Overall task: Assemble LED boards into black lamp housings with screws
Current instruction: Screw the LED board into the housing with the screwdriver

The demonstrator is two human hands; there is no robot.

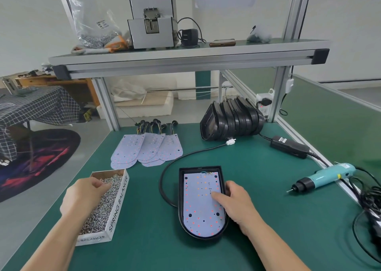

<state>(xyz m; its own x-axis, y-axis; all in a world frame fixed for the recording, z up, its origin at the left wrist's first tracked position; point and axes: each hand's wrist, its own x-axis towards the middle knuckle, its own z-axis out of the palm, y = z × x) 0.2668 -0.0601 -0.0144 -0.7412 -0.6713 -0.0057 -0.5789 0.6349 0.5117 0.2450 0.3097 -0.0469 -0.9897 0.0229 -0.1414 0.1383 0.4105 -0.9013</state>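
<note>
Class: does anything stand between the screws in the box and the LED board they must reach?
Only a black cable, lying flat on the mat by the housing's left wall. The right hand presses the board's right side; the rest is uncovered.

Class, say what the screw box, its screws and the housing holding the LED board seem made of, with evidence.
Box: probably cardboard, matt white printed outside, brown inside. Screws: metal, bright silvery glints. Housing: likely moulded black plastic, smooth with slight sheen; painted metal possible.
</note>
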